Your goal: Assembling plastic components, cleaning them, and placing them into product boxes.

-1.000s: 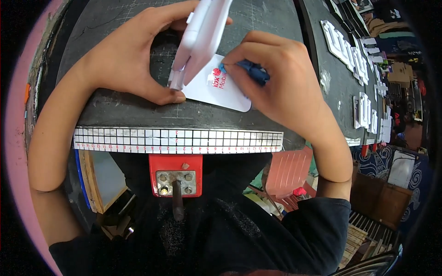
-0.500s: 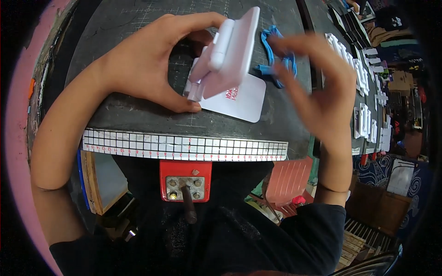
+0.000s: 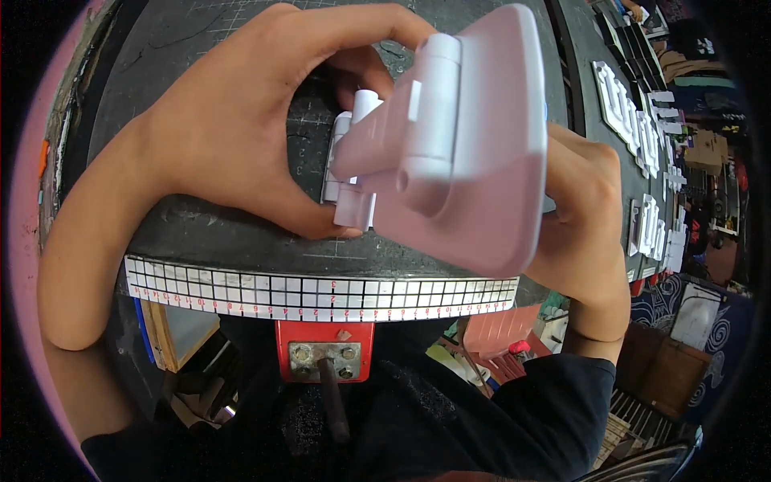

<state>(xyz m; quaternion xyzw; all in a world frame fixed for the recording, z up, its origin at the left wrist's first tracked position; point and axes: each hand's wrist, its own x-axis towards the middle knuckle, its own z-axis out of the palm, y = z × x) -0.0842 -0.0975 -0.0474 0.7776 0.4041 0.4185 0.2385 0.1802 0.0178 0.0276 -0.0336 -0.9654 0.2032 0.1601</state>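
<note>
1. A white folding stand (image 3: pixel 438 136) fills the middle of the view, above the dark tabletop; whether its base touches the surface, I cannot tell. A thick cylindrical hinge joins its arm to a broad, round-cornered plate (image 3: pixel 502 120), which tilts up towards the camera and has a pinkish tint.
2. The left hand (image 3: pixel 233 120) curves around the stand from the left, its grip clamped on it: the thumb presses the lower end of the base, and the index finger reaches the upper hinge. The other fingers are partly hidden behind the stand.
3. The right hand (image 3: pixel 582 209) is behind the plate's right edge. Its fingertips are covered, so I cannot tell whether they are together, apart or gripping anything.
4. Beneath lies the dark, scratched tabletop (image 3: pixel 217 233), with a white gridded ruler strip (image 3: pixel 321 298) along its near edge.
5. Below the strip sits a red block (image 3: pixel 287 365) with a bolted metal plate and a dark rod (image 3: pixel 332 406), in front of the person's black shirt (image 3: pixel 482 426).
6. Farther right, white plastic parts (image 3: pixel 626 108) stand in rows.
</note>
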